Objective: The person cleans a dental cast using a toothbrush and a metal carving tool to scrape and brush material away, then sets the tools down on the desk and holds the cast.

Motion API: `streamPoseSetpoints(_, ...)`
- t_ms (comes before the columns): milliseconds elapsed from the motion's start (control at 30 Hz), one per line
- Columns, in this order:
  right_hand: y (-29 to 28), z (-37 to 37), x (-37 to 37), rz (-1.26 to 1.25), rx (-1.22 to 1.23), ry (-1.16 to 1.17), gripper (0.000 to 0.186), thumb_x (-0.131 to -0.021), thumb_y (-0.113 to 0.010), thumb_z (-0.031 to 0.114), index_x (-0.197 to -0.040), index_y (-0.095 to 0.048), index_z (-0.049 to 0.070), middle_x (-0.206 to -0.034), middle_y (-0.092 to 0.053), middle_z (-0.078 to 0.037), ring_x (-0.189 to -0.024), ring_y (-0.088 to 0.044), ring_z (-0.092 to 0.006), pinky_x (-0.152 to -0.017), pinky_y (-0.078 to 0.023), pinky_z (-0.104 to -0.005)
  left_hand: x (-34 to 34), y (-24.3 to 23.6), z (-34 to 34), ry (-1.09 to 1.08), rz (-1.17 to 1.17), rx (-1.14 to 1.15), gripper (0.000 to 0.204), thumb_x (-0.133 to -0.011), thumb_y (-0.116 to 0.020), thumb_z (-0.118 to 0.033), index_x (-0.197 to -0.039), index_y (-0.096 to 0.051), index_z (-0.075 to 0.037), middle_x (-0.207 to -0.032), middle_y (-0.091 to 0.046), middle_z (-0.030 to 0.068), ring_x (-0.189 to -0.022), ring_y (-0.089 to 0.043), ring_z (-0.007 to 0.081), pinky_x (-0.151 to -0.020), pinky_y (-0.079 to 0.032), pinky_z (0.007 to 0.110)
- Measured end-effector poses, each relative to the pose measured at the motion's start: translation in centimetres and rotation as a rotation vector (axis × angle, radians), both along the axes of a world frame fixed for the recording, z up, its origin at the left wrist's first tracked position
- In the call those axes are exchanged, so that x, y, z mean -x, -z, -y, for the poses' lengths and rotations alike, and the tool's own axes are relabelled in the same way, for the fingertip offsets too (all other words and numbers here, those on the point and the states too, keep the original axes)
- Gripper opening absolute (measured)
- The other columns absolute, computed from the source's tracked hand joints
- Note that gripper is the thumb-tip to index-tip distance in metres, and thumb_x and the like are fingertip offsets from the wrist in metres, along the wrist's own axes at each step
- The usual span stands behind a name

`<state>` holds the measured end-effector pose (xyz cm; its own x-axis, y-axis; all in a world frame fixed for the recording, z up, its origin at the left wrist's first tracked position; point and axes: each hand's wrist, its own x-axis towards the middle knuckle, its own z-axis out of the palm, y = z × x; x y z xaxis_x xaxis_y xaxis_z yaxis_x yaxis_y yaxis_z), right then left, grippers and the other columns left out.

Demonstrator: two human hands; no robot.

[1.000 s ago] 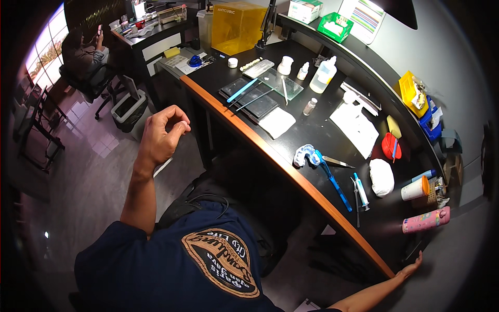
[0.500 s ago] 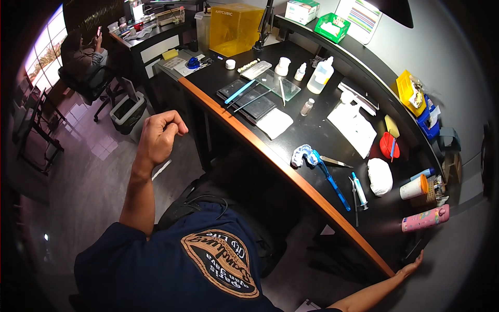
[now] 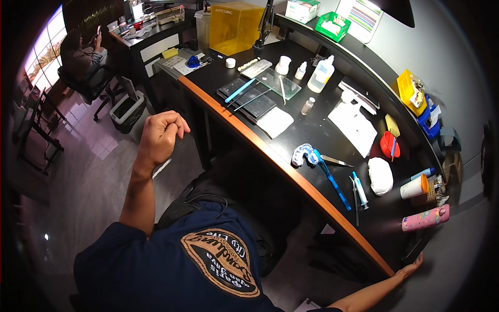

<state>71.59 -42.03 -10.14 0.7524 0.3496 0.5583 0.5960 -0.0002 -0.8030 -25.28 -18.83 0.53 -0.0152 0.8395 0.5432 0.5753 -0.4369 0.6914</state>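
Note:
My left hand (image 3: 162,139) is held up in the air left of the desk (image 3: 249,136), its fingers curled into a loose fist; nothing shows in it. Far to the right, my right hand (image 3: 409,267) reaches to the desk's end corner, fingers stretched out beside a dark flat object (image 3: 414,250); whether it touches that object I cannot tell. On the desk between them lie a dental impression tray (image 3: 305,154) with blue-white material, a blue handle (image 3: 338,190), metal tweezers (image 3: 337,161), a blue-and-white syringe (image 3: 360,190) and a thin dark tool (image 3: 355,203).
A glass slab (image 3: 288,86), black tiles (image 3: 252,99), a clear bottle (image 3: 320,75), white sheets (image 3: 353,127), a red bowl (image 3: 387,144) and a pink flask (image 3: 425,218) stand or lie about. A bin (image 3: 127,112) stands left; beyond it sits a person (image 3: 86,57) holding a phone.
My left fist has turned slightly, its fingers a little more curled downward. My right hand stays nearly where it was, and the things on the desk have not moved.

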Motion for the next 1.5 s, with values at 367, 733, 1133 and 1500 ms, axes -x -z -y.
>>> streamPoseSetpoints(367, 0.7, 0.1, -1.3, 0.039, 0.007, 0.041, 0.05, -0.1, -0.029, 0.027, -0.133, -0.061, 0.007, -0.143, -0.055, -0.009, -0.14, -0.041, -0.0263, -0.121, -0.019, -0.0417, 0.0, 0.0, 0.1, 0.011, 0.109, 0.082, 0.022, -0.083, -0.046, -0.01, -0.075, -0.061, 0.003, -0.07, -0.063, 0.007, -0.068, -0.056, 0.0108, -0.066, -0.046, 0.028)
streamPoseSetpoints(733, 1.1, -1.2, 0.4, 0.015, -0.01, 0.068, 0.051, -0.094, -0.033, 0.027, -0.129, -0.061, 0.001, -0.139, -0.056, -0.013, -0.137, -0.042, -0.0286, -0.12, -0.022, -0.0415, 0.1, 0.1, 0.2, 0.014, 0.017, 0.01, 0.019, -0.079, -0.039, 0.003, -0.064, -0.052, 0.004, -0.07, -0.064, 0.0143, -0.068, -0.061, 0.0176, -0.066, -0.048, 0.03)
streamPoseSetpoints(1133, 1.1, 0.5, -1.6, 0.02, 0.02, 0.08, 0.042, -0.099, -0.034, 0.025, -0.121, -0.064, 0.006, -0.131, -0.059, -0.009, -0.131, -0.045, -0.0245, -0.117, -0.024, -0.0402, -0.4, 0.3, -0.2, -0.025, 0.04, 0.013, 0.019, -0.08, -0.042, 0.005, -0.066, -0.054, 0.004, -0.068, -0.065, 0.0126, -0.063, -0.059, 0.0151, -0.061, -0.046, 0.029)
streamPoseSetpoints(1500, -0.3, -0.5, 1.5, 0.025, 0.091, 0.071, 0.048, -0.097, -0.03, 0.025, -0.124, -0.063, 0.002, -0.134, -0.058, -0.012, -0.134, -0.044, -0.026, -0.121, -0.021, -0.0397, -0.3, 0.3, -0.2, -0.036, 0.038, 0.009, 0.019, -0.081, -0.043, 0.004, -0.066, -0.055, 0.004, -0.069, -0.066, 0.0125, -0.062, -0.059, 0.0156, -0.06, -0.045, 0.03)
